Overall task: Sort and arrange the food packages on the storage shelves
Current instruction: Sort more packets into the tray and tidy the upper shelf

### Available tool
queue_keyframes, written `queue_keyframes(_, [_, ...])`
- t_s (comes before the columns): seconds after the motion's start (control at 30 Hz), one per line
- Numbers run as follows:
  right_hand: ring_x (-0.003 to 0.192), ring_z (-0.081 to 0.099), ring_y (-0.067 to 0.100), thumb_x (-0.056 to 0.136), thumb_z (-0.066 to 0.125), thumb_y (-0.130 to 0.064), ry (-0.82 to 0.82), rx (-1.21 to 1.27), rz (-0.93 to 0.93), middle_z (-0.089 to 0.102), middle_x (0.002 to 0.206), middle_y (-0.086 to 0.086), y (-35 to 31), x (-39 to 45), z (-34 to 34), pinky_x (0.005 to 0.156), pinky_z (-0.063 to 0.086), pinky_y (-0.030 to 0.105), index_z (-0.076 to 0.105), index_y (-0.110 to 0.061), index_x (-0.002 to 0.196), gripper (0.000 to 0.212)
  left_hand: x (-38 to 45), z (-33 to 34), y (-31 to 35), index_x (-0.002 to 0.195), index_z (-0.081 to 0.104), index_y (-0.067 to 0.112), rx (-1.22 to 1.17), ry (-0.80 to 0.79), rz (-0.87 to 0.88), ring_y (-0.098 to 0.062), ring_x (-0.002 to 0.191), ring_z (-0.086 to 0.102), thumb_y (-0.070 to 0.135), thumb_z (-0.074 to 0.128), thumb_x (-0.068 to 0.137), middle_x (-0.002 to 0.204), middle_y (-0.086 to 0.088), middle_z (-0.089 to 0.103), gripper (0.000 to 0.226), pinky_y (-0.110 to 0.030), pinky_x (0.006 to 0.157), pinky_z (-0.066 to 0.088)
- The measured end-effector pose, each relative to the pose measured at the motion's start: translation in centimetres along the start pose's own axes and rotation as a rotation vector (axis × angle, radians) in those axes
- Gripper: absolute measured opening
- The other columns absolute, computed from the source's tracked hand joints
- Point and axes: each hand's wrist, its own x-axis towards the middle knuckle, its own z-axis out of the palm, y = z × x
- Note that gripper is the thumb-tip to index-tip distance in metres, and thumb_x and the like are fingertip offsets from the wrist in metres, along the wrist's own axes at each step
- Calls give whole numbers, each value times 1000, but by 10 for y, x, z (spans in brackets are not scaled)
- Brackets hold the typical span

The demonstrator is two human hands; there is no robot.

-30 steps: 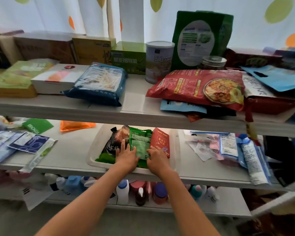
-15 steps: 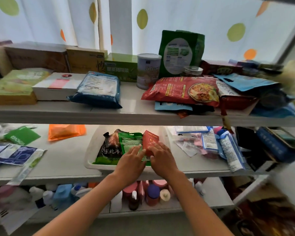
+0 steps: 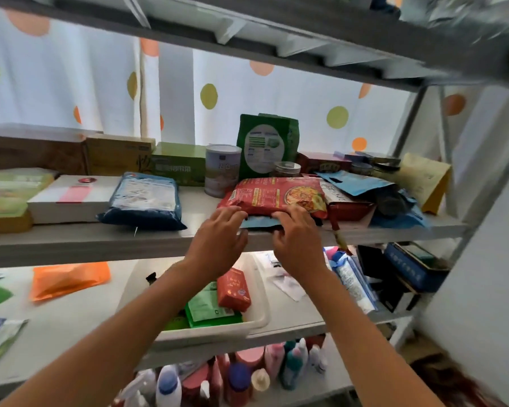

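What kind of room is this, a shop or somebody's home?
Probably a home storage corner, not a shop: a metal shelf rack against a dotted curtain, mixed food packages like a red noodle bag, and toiletry bottles below.

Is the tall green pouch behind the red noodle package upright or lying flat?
Upright: the green pouch stands on its base against the curtain, label facing forward.
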Motion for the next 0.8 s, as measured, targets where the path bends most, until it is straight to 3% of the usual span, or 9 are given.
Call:
queue_keyframes(0.13, [143,32,36,90,59,-15,-212,-148,58,40,153,18,-5,45,-6,121,23,47,52,-12,142,53,30,1,-14,145,40,16,97,-63,-45,-29,137,39,34,46,101,152,-10,40,48,-45,105,42])
queue_keyframes(0.3, [146,22,41,87,68,-31,-462,-465,158,27,157,20,9,76,-13,121,18,56,38,-25,150,70,54,9,-15,149,34,19,161,-156,-10,-28,144,29,41,42,102,157,-11,31,53,-43,115,34])
queue_keyframes(0.4, [152,10,43,90,64,-23,-512,-488,270,14,163,24,24,83,-19,120,12,62,34,-26,153,70,69,15,-9,154,27,23,152,-222,0,-28,148,22,46,41,102,161,-9,25,58,-43,119,26])
queue_keyframes(0.47, [150,18,44,92,57,-15,-489,-412,319,17,162,26,33,86,-20,120,22,55,39,-26,150,61,78,18,-3,154,27,25,149,-247,7,-29,148,22,48,42,102,162,-7,24,59,-43,118,25])
queue_keyframes(0.57, [132,49,37,95,49,-9,-393,-271,283,46,148,20,41,87,-25,107,43,41,53,-25,143,51,91,20,3,155,25,28,154,-286,0,-29,147,25,53,44,99,162,-4,24,64,-45,117,27])
queue_keyframes(0.63, [125,55,34,94,46,-4,-337,-199,247,57,138,16,40,87,-30,102,46,39,58,-22,139,50,98,22,5,156,23,28,162,-299,-9,-29,145,29,55,48,97,161,-3,27,70,-45,115,30])
queue_keyframes(0.8, [116,58,33,90,48,3,-142,-107,173,61,125,16,26,101,-37,96,48,36,69,-11,125,43,107,25,6,155,21,25,60,-223,-84,-29,141,36,49,64,88,158,-2,34,84,-48,112,36])
